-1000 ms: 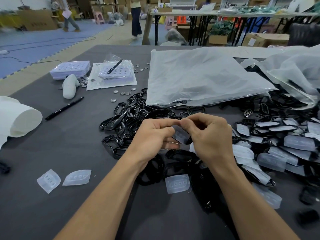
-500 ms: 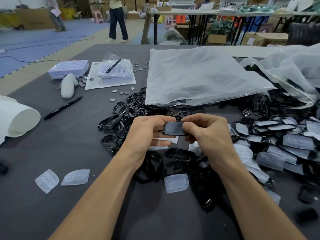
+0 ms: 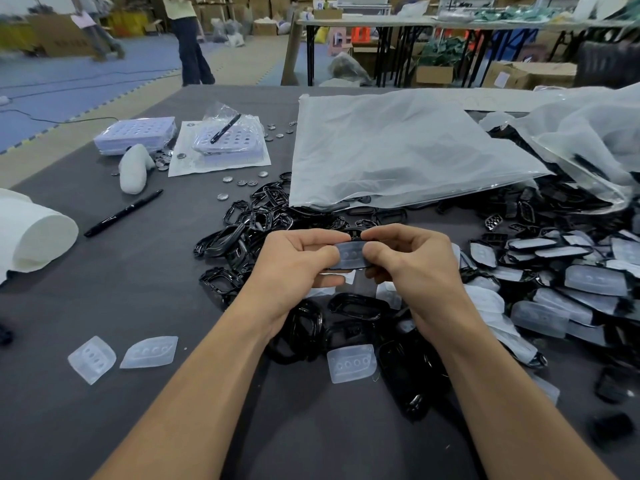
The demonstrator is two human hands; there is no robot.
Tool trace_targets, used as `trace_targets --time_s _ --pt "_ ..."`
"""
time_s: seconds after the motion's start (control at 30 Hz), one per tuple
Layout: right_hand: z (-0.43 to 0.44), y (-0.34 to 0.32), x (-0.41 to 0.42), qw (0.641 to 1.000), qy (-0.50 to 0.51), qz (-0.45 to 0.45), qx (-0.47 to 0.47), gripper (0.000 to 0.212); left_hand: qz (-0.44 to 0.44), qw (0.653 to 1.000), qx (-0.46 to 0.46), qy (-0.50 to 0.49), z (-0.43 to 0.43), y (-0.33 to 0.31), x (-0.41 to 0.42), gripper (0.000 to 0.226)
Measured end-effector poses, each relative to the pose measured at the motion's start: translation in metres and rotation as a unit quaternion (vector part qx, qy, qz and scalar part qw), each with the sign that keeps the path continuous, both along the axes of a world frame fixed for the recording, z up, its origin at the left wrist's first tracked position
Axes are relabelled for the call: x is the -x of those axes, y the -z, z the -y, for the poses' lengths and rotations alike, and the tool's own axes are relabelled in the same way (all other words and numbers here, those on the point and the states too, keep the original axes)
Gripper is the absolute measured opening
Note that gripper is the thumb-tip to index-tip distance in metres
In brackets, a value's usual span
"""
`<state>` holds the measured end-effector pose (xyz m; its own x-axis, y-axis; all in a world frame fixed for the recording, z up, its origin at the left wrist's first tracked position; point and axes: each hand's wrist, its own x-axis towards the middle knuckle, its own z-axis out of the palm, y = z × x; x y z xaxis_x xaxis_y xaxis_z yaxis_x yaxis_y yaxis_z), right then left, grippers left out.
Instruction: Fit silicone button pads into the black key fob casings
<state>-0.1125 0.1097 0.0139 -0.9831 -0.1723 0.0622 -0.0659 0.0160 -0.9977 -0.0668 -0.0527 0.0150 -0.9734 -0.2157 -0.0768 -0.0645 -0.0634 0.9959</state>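
1. Find one black key fob casing (image 3: 346,268) held up between both hands, mid-view, above the dark grey table (image 3: 104,289).
2. See a silicone button pad (image 3: 349,253) lying on the casing's upper face, button recesses faintly visible. Cannot tell whether fully seated in the casing.
3. Note the left hand (image 3: 294,268) gripping the left end: thumb pressed on top of the pad, fingers curled underneath.
4. Note the right hand (image 3: 415,268) gripping the right end likewise, thumb on top, fingers curled round the far side.
5. Record a heap of empty casings (image 3: 249,230) on the table behind and under the hands, spreading left.
6. Record a second heap, fitted casings (image 3: 571,282) with translucent pads showing, on the right side.
7. Count three loose pads apart from the heaps: two side by side at near left (image 3: 91,358) (image 3: 150,351), one just below the hands (image 3: 351,363), touching the black parts.
8. Log a large frosted plastic bag (image 3: 398,150) flat on the table beyond the hands, its near edge over some casings.
9. Log a black marker (image 3: 123,213) at left, a white roll (image 3: 38,233) at the left edge, coin cells (image 3: 242,181) scattered near two perforated trays (image 3: 136,133) at far left.
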Motion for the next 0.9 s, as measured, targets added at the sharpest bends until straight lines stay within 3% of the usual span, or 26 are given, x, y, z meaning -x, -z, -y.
trace_targets --time_s 0.3,0.57,0.9 --pt "0.0022 0.0031 0.0026 1.000 0.006 -0.006 -0.016 0.028 0.006 1.000 0.015 0.007 0.0002 -0.0002 -0.0015 0.019" --pt "0.0059 0.0064 0.0001 0.995 0.020 -0.060 -0.070 0.014 0.008 0.999 0.017 -0.037 -0.0058 0.0010 -0.0004 0.018" --pt "0.0052 0.0066 0.0013 0.994 0.004 -0.073 -0.080 0.019 0.014 0.995 0.078 -0.052 -0.0084 0.0006 -0.0022 0.014"
